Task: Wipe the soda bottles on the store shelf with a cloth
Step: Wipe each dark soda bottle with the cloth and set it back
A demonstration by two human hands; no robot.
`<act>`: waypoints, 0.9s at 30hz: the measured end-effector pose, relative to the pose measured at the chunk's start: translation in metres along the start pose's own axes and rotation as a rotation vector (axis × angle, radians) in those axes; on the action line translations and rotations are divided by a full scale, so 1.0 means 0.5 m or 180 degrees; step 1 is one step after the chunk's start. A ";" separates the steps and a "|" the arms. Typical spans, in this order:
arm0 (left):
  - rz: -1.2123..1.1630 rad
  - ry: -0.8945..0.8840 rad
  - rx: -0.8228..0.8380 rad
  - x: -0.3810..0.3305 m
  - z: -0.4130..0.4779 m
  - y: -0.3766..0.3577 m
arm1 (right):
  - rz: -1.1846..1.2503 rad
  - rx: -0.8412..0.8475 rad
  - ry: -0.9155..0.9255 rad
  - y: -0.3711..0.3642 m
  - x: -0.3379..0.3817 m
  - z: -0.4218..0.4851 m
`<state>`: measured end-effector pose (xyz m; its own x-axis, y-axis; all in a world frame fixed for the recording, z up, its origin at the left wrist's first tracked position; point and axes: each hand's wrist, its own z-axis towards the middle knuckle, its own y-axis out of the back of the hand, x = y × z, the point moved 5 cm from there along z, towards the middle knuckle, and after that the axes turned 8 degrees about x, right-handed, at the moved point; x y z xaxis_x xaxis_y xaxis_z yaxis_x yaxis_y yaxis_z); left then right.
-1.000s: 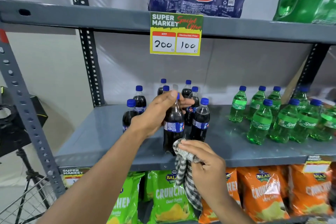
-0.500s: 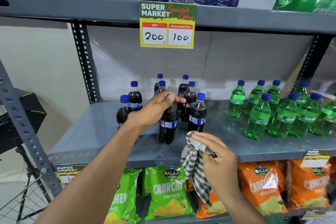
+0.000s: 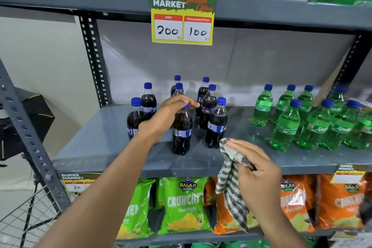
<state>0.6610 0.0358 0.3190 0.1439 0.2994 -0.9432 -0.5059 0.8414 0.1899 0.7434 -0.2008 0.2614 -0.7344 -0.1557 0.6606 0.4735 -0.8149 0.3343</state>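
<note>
Several dark cola bottles with blue caps stand in a cluster on the grey middle shelf point(image 3: 96, 147). My left hand point(image 3: 167, 117) rests over the cap and neck of the front cola bottle point(image 3: 182, 135), which stands upright on the shelf. My right hand point(image 3: 255, 173) is closed on a grey-and-white checked cloth point(image 3: 231, 183) that hangs down in front of the shelf edge, just right of another cola bottle point(image 3: 217, 125). The cloth touches no bottle.
Several green Sprite bottles point(image 3: 285, 127) stand on the right of the same shelf. A yellow price sign point(image 3: 182, 18) hangs from the upper shelf. Green and orange chip bags point(image 3: 185, 205) fill the shelf below. A slanted metal upright point(image 3: 30, 137) crosses at left.
The front cola bottle went from lifted and tilted toward me to standing on the shelf. My right hand with the cloth moved right and away from that bottle.
</note>
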 end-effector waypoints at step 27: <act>0.0694 0.0115 -0.0508 0.020 0.120 -0.179 | -0.0010 0.0161 -0.0196 0.224 -0.104 -0.062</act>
<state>0.7586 -0.0094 0.3091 -0.0120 0.4470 -0.8945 -0.6497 0.6765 0.3468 0.8194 -0.3014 0.2437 -0.7052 -0.1173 0.6992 0.4965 -0.7858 0.3689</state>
